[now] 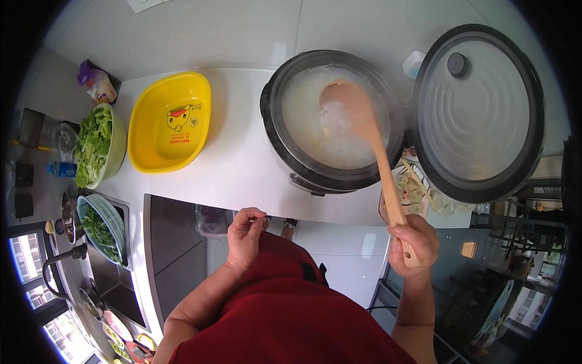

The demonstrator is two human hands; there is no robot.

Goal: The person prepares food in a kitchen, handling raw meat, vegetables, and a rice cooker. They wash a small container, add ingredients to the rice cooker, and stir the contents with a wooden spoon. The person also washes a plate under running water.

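Observation:
My right hand (413, 245) grips the handle of a large wooden ladle (384, 164). The ladle's bowl is over the open pot of a black rice cooker (273, 132), with white rice in and around it. Cloudy, pale liquid with rice (302, 141) fills the pot. The cooker's lid (482, 109) stands raised at the right. My left hand (245, 234) is at the counter's front edge, its thumb and fingertips brought together; whether something tiny is between them cannot be told.
A yellow plastic basin (159, 150) stands left of the cooker, beside a basket of leafy greens (113, 150). Another basket of greens (109, 223) rests at the sink (113, 282). Right of the cooker, a plate of food (409, 195) carries chopsticks (416, 177), partly behind the ladle handle.

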